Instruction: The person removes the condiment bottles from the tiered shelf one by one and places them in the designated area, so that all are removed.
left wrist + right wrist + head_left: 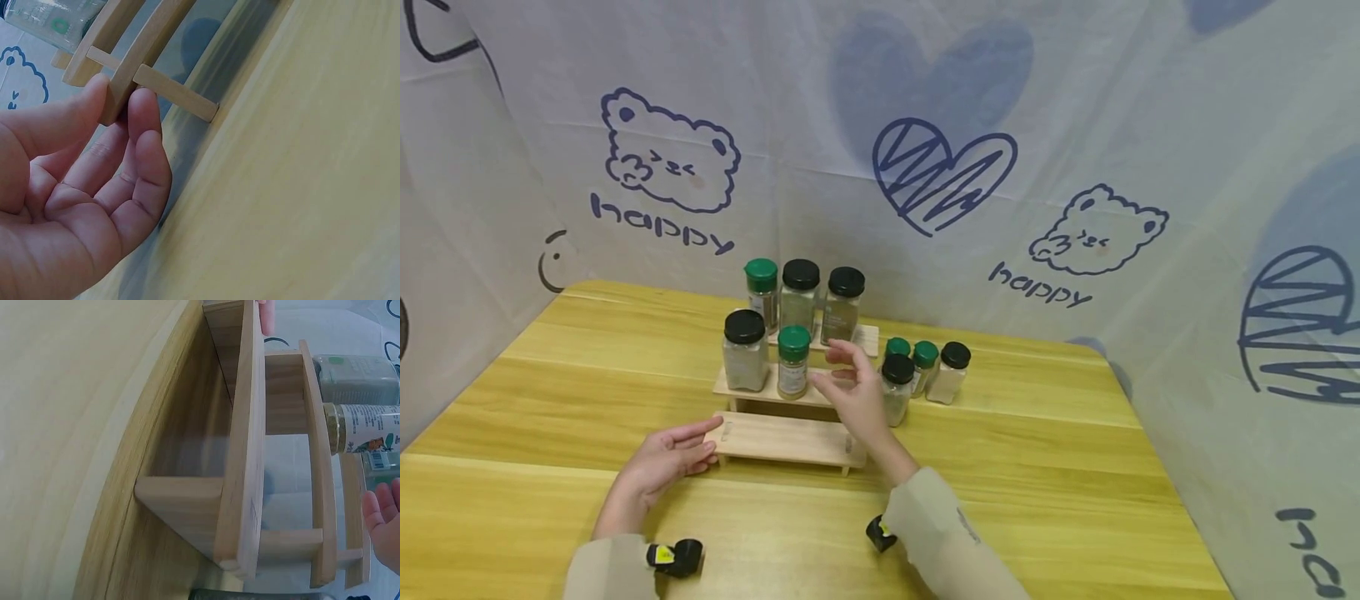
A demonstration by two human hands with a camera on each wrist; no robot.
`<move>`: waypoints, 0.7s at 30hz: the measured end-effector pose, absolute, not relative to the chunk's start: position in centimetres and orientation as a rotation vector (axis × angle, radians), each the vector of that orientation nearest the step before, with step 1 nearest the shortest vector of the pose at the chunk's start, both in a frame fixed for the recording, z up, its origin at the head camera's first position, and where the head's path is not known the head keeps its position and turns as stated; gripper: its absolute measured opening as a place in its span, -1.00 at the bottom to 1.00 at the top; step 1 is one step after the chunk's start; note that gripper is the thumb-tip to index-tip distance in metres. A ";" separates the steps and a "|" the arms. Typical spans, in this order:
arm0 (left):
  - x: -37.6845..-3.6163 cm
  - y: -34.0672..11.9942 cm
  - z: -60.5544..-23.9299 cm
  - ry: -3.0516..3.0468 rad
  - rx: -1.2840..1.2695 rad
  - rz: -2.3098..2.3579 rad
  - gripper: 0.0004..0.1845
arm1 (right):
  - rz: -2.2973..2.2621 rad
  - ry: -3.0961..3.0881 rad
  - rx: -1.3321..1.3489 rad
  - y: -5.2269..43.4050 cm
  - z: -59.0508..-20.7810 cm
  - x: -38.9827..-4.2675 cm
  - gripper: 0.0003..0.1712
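Fingers of the left hand (664, 461) lie nearly straight, thumb and fingertips touching the left end of the bottom step of a wooden stepped rack (786, 439). Right hand (857, 398) hovers open over the middle step, holding nothing, beside a green-lidded jar (792, 362). Rack stands mid-table (1037, 467), toward its far edge.

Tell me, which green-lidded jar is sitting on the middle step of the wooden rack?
The small green-lidded jar beside the big black-lidded jar. Another green one stands on the top step, and two more stand on the table to the right.
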State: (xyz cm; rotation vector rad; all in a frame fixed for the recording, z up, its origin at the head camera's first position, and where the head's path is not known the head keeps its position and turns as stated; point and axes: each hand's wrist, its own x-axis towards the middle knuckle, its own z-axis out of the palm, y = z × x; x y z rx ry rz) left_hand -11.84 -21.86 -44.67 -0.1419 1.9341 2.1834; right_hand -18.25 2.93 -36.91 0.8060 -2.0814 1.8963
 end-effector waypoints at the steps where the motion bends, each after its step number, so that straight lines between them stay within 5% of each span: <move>1: -11.8 -21.9 -44.7 1.934 -0.142 2.182 -0.61 | 1.910 -2.084 0.818 2.8 -36.9 -18.3 -0.50; 21: -11.9 -21.9 -44.7 1.953 -0.162 2.155 -0.54 | 1.956 -2.115 0.954 1.3 -36.3 -18.6 -0.33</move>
